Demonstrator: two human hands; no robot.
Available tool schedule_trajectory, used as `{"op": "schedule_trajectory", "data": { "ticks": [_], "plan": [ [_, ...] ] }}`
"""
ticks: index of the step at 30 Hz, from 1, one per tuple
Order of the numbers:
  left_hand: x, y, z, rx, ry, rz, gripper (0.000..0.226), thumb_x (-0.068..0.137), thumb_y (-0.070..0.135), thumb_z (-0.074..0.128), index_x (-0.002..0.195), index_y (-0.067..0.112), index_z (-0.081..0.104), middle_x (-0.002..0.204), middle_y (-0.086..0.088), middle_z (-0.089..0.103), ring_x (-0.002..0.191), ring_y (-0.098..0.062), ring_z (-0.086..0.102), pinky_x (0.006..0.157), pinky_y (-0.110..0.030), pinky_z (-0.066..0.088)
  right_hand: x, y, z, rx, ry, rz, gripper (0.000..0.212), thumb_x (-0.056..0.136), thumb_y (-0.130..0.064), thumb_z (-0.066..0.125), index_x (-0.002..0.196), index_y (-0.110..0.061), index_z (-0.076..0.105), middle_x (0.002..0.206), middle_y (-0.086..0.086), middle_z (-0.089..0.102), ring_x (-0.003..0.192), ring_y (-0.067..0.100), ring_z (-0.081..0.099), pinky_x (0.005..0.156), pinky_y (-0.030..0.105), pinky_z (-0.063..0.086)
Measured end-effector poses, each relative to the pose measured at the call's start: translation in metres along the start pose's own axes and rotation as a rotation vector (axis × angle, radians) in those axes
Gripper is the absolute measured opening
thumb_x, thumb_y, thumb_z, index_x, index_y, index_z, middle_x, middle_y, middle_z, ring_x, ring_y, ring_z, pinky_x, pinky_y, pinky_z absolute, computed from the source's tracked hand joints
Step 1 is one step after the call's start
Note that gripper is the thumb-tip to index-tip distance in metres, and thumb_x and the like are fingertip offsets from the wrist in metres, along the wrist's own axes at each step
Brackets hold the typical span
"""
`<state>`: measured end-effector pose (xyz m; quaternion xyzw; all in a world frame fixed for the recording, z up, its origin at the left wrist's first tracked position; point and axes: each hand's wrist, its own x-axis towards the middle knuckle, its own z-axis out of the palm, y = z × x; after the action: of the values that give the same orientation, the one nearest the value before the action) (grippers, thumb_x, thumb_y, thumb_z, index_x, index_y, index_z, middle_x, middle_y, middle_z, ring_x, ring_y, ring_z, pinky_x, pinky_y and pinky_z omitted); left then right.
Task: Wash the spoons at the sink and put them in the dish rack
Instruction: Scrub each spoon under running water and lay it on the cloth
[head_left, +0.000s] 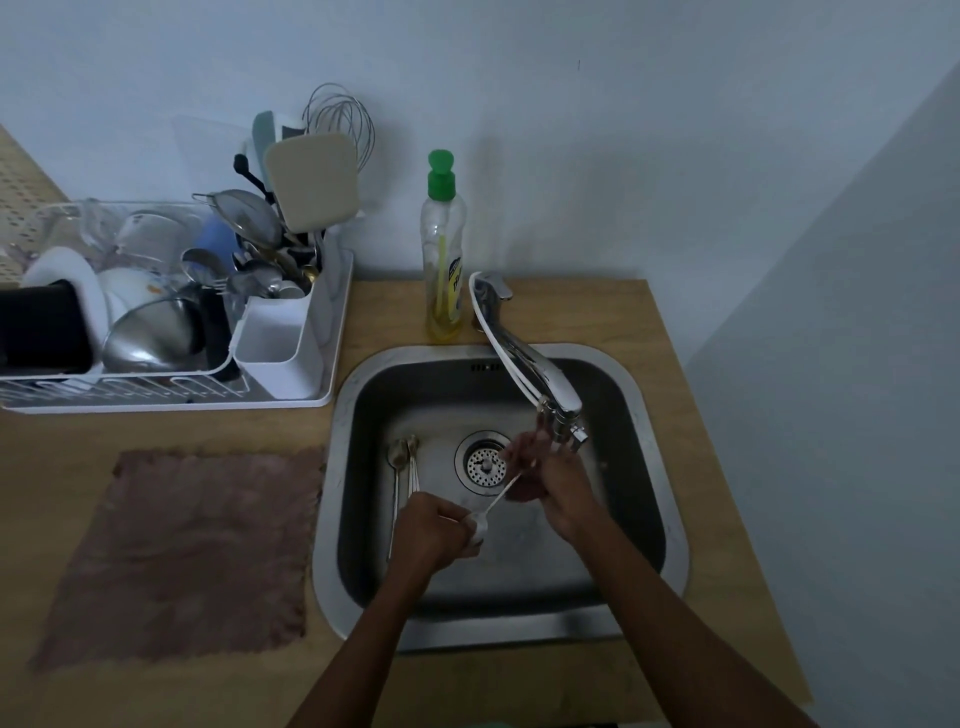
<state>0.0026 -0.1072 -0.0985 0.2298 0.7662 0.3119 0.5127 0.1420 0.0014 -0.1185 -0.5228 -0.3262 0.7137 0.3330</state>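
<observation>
holding one spoon over the basin, both hands on it

from my remote seat i see both hands low inside the sink. left hand is curled tight around the bowl end of the held spoon, which looks pale, maybe soapy, can't be sure. right hand takes the handle's far end between thumb and fingers. those fingers are motion-blurred, but the handle runs straight into them, so i read it as a pinch. the held spoon slants from lower left to upper right above the basin floor, just in front of the drain strainer. right hand sits under the faucet spout. i can't tell whether water is running.

spare spoons, at least two, lie on the basin floor by the left wall, handles partly hidden behind the left hand. dish rack stands on the wooden counter left of the sink, crowded with dishes. its white cutlery holder is on the side nearest the sink, with utensils packed in behind it. soap bottle, green cap, stands upright behind the sink, just left of the faucet base. brown cloth lies flat on the counter in front of the rack.
</observation>
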Motion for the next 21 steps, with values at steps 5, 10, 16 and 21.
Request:
{"op": "schedule_trajectory", "data": {
  "ticks": [5, 10, 16, 21],
  "plan": [
    [0.002, 0.006, 0.004, -0.026, -0.003, 0.005, 0.004, 0.083, 0.009, 0.074, 0.081, 0.007, 0.077, 0.076, -0.011, 0.076, 0.065, -0.018, 0.075, 0.072, -0.034, 0.062, 0.009, -0.002, -0.004, 0.032, 0.133, -0.026, 0.019, 0.095, -0.002, 0.052, 0.105, -0.004, 0.068, 0.088, 0.012, 0.073, 0.078, 0.022, 0.071, 0.064, 0.037, 0.059],
    [0.007, 0.007, 0.005, 0.051, -0.010, 0.029, 0.011, 0.083, 0.020, 0.075, 0.075, 0.013, 0.078, 0.066, -0.005, 0.075, 0.062, -0.016, 0.074, 0.073, -0.034, 0.062, -0.008, 0.010, 0.003, -0.098, -0.039, -0.043, 0.029, 0.103, -0.016, 0.045, 0.087, -0.011, 0.068, 0.086, 0.014, 0.071, 0.082, 0.027, 0.068, 0.072, 0.042, 0.058],
    [0.007, -0.004, 0.009, 0.289, -0.044, 0.069, 0.018, 0.083, 0.027, 0.075, 0.072, 0.013, 0.075, 0.064, -0.003, 0.074, 0.057, -0.010, 0.072, 0.072, -0.033, 0.062, 0.001, 0.002, 0.006, 0.043, 0.096, 0.018, 0.024, 0.101, -0.017, 0.052, 0.084, -0.011, 0.068, 0.075, 0.010, 0.072, 0.068, 0.021, 0.070, 0.067, 0.039, 0.058],
    [0.006, -0.007, 0.004, 0.434, 0.004, 0.139, 0.033, 0.087, 0.039, 0.068, 0.069, 0.012, 0.076, 0.058, -0.002, 0.072, 0.052, -0.008, 0.069, 0.065, -0.026, 0.060, 0.012, -0.009, -0.006, 0.027, 0.158, -0.048, 0.019, 0.098, -0.002, 0.049, 0.101, -0.009, 0.067, 0.077, 0.008, 0.074, 0.072, 0.021, 0.071, 0.055, 0.032, 0.057]
  ]
}}
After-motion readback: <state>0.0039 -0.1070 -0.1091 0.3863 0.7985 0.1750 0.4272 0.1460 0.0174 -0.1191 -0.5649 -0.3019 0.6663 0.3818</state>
